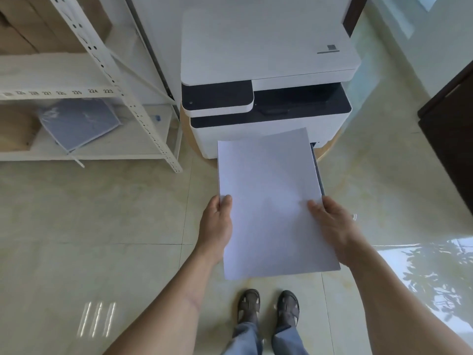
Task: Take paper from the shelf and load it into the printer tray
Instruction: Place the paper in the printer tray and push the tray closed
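Both hands, left (217,221) and right (332,226), grip the paper stack (271,201) by its side edges, above the pulled-out printer tray (318,172). It looks slightly skewed, so it could catch the tray wall and buckle.

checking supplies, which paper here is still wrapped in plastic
The bluish pack on the lower shelf, left of the printer. The white stack held in both hands over the tray is bare and unwrapped.

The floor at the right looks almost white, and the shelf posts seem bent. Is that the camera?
Head view: window glare with leaf reflections washes out the floor tiles; the wide-angle lens bows the shelf uprights; the paper stack and both hands look slightly soft.
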